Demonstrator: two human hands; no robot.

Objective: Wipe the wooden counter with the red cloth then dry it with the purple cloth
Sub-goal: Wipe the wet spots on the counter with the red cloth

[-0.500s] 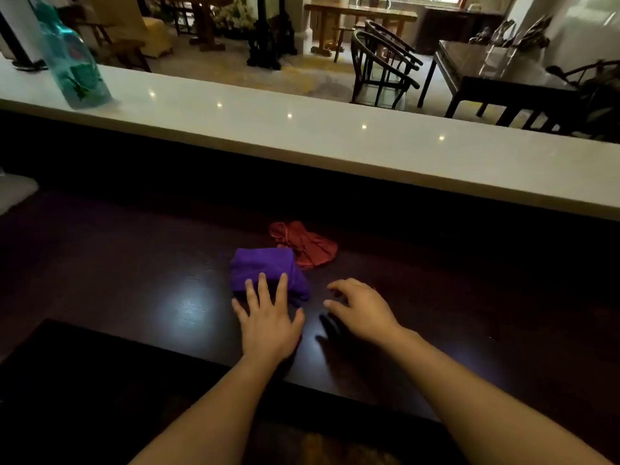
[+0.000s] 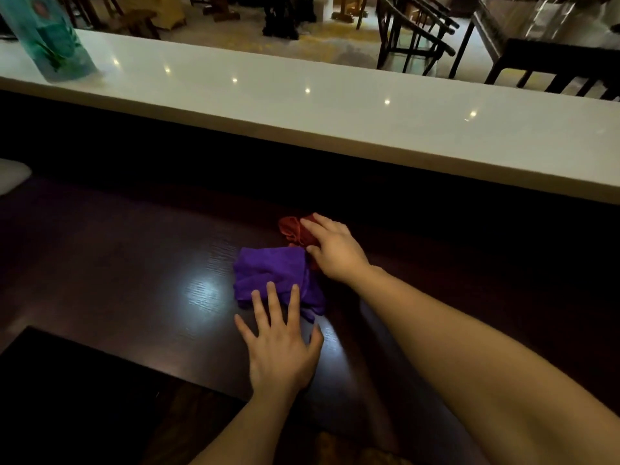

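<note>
Mid-frame, our right hand (image 2: 335,251) settles loosely curled on the red cloth (image 2: 292,229); left hand (image 2: 280,344) spread flat at the purple cloth (image 2: 271,275). Next: grip, wipe the table (image 2: 117,263).

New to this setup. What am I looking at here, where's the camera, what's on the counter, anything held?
There is no machine here: a person works with two bare hands. The single picture comes from a wide-angle camera worn on the head, looking forward and down, so both forearms reach in from the bottom.

On the dark wooden counter lie two cloths side by side: a purple cloth nearer the person and a crumpled red cloth just behind it. The left hand lies flat and open, its fingers resting on the purple cloth's near edge. The right hand is on the red cloth, fingers spread over it; nothing is lifted yet. Behind runs a white ledge with a teal bottle on its left end.
</note>
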